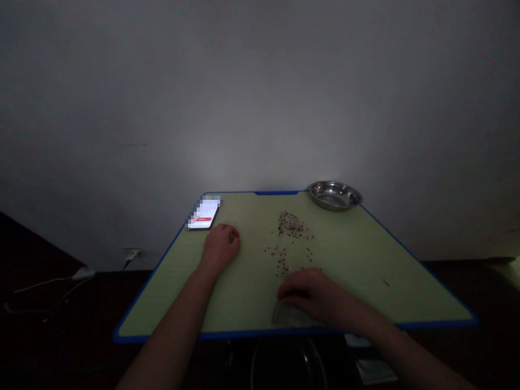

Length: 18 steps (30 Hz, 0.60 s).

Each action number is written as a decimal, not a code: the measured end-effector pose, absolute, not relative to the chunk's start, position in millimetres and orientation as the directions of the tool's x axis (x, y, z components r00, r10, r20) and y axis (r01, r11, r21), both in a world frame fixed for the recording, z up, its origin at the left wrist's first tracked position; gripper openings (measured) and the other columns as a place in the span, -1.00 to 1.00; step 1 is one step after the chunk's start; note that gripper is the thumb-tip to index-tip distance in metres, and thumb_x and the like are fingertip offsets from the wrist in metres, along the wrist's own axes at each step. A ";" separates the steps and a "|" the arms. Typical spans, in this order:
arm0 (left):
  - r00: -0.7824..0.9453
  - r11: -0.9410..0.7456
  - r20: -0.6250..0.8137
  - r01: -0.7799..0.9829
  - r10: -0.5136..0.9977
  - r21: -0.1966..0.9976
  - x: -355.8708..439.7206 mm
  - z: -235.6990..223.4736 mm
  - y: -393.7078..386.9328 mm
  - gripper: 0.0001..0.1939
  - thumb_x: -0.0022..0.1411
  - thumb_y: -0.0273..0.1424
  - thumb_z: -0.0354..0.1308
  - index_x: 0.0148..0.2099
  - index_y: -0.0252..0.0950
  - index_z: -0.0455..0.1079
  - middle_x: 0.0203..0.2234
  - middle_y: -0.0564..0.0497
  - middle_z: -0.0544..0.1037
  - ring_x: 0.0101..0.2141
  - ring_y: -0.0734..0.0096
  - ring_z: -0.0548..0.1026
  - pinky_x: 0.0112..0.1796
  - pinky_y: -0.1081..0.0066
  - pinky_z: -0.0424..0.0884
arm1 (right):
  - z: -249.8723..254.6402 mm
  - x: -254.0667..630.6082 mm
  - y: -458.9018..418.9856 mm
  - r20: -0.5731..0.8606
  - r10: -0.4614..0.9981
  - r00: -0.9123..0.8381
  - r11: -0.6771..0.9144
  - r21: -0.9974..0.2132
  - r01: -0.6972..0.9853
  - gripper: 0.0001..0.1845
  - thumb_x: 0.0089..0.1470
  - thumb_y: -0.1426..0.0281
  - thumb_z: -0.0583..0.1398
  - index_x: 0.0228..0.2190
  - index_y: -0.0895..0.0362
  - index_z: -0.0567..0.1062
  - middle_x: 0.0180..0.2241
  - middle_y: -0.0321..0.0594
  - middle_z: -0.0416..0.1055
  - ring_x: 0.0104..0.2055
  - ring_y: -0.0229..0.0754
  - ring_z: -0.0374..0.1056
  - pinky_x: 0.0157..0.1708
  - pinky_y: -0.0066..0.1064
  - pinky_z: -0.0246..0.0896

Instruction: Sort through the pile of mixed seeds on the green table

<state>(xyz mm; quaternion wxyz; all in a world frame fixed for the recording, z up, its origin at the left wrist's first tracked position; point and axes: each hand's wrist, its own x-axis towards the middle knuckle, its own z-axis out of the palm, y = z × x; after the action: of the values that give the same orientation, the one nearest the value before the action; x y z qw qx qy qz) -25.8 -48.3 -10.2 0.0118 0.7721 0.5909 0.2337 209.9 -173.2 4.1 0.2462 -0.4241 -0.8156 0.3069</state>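
Small dark and pale beans or grains [291, 225] lie in a loose pile on the green tabletop, with several more scattered nearer to me. My left hand [221, 245] rests on the table left of the pile, fingers curled closed; a greyish patch shows inside the curl, too unclear to name. Over the table's near edge, my right hand [314, 295] is bent with fingertips drawn toward the thumb, and what it may pinch is hidden. Beneath it sits a see-through shallow dish [280, 317], partly covered by the hand, with dark bits along its near side.
A shiny steel bowl [335, 196] stands at the back right corner. By the left edge lies a phone [208, 212] with its screen lit. The table [349, 254] has a blue rim and touches or nearly touches the wall. One small dark sliver [385, 282] lies at right.
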 end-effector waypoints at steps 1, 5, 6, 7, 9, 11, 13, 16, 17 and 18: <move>0.193 -0.301 0.345 0.907 0.918 0.293 -25.9 -10.4 -48.1 -0.82 0.07 -0.44 0.00 -0.32 -0.32 0.42 -0.31 -0.09 0.45 -0.21 0.29 0.39 -0.12 0.32 0.30 | 4.1 210.2 -173.0 0.137 0.844 -0.518 0.448 -0.712 0.541 -0.85 0.07 0.42 0.18 -0.33 0.10 0.57 -0.35 -0.24 0.54 -0.29 -0.25 0.41 -0.23 -0.43 0.24; 0.194 -0.300 0.345 0.910 0.918 0.287 -26.3 -11.2 -47.1 -0.82 0.07 -0.45 0.00 -0.32 -0.31 0.42 -0.31 -0.08 0.45 -0.20 0.29 0.39 -0.11 0.31 0.29 | 4.9 211.2 -172.2 0.109 0.835 -0.539 0.440 -0.721 0.536 -0.84 0.07 0.43 0.18 -0.31 0.10 0.57 -0.35 -0.26 0.54 -0.30 -0.26 0.40 -0.23 -0.44 0.23; 0.193 -0.299 0.344 0.910 0.919 0.287 -26.4 -11.4 -47.0 -0.81 0.07 -0.44 0.00 -0.32 -0.31 0.42 -0.31 -0.08 0.45 -0.21 0.29 0.39 -0.11 0.31 0.29 | 4.9 211.1 -172.3 0.108 0.832 -0.543 0.442 -0.722 0.533 -0.84 0.07 0.44 0.18 -0.31 0.10 0.57 -0.35 -0.26 0.54 -0.30 -0.27 0.40 -0.23 -0.44 0.23; 0.192 -0.298 0.344 0.910 0.919 0.288 -26.4 -11.5 -46.9 -0.81 0.07 -0.44 -0.01 -0.32 -0.31 0.43 -0.31 -0.08 0.45 -0.21 0.29 0.39 -0.12 0.31 0.29 | 4.8 210.8 -172.6 0.110 0.832 -0.545 0.444 -0.721 0.532 -0.84 0.07 0.44 0.18 -0.32 0.10 0.57 -0.35 -0.26 0.54 -0.30 -0.27 0.40 -0.24 -0.44 0.23; 0.194 -0.300 0.343 0.910 0.919 0.287 -26.3 -11.6 -47.0 -0.81 0.07 -0.44 -0.01 -0.32 -0.31 0.43 -0.30 -0.09 0.45 -0.21 0.29 0.39 -0.12 0.31 0.30 | 4.3 210.1 -173.9 0.117 0.831 -0.543 0.450 -0.715 0.535 -0.85 0.07 0.43 0.18 -0.32 0.10 0.57 -0.36 -0.26 0.54 -0.30 -0.27 0.40 -0.25 -0.44 0.23; 0.195 -0.301 0.346 0.910 0.918 0.286 -26.2 -11.3 -47.5 -0.81 0.08 -0.44 -0.02 -0.32 -0.30 0.43 -0.29 -0.09 0.45 -0.20 0.29 0.39 -0.12 0.31 0.29 | 4.7 210.3 -175.3 0.126 0.833 -0.539 0.455 -0.711 0.536 -0.85 0.07 0.41 0.18 -0.33 0.10 0.57 -0.37 -0.26 0.53 -0.31 -0.26 0.40 -0.25 -0.44 0.24; 0.189 -0.294 0.342 0.912 0.920 0.286 -26.2 -10.9 -48.1 -0.81 0.07 -0.44 -0.02 -0.32 -0.30 0.42 -0.29 -0.08 0.45 -0.21 0.29 0.39 -0.13 0.31 0.29 | 7.5 214.2 -175.5 0.147 0.838 -0.526 0.458 -0.714 0.529 -0.85 0.07 0.40 0.18 -0.34 0.09 0.56 -0.37 -0.26 0.53 -0.32 -0.26 0.40 -0.27 -0.44 0.25; 0.182 -0.284 0.332 0.914 0.926 0.290 -26.3 -10.7 -48.1 -0.81 0.07 -0.44 -0.01 -0.32 -0.30 0.42 -0.30 -0.08 0.45 -0.21 0.28 0.39 -0.14 0.31 0.29 | 16.8 230.7 -170.9 0.212 0.892 -0.399 0.418 -0.721 0.552 -0.84 0.07 0.37 0.18 -0.32 0.08 0.56 -0.37 -0.25 0.54 -0.37 -0.26 0.40 -0.33 -0.44 0.27; 0.185 -0.286 0.331 0.914 0.925 0.288 -26.5 -10.9 -47.8 -0.81 0.07 -0.44 -0.01 -0.32 -0.30 0.42 -0.30 -0.08 0.45 -0.21 0.28 0.38 -0.14 0.31 0.29 | 20.2 238.8 -168.2 0.242 0.916 -0.322 0.392 -0.718 0.576 -0.83 0.06 0.35 0.18 -0.30 0.07 0.55 -0.37 -0.24 0.54 -0.40 -0.26 0.39 -0.37 -0.43 0.27; 0.190 -0.290 0.331 0.914 0.924 0.285 -26.6 -11.1 -47.5 -0.81 0.06 -0.44 -0.01 -0.32 -0.30 0.42 -0.30 -0.08 0.45 -0.21 0.28 0.38 -0.13 0.31 0.29 | 23.2 247.5 -165.2 0.268 0.931 -0.248 0.365 -0.710 0.603 -0.80 0.07 0.33 0.17 -0.27 0.07 0.55 -0.38 -0.23 0.53 -0.43 -0.25 0.38 -0.41 -0.43 0.26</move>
<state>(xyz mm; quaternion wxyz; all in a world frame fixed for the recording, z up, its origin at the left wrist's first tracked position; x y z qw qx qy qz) -26.6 -47.5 -11.1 0.0120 0.7712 0.5959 0.2238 247.5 -165.2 23.2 0.3409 -0.5095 -0.7525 0.2409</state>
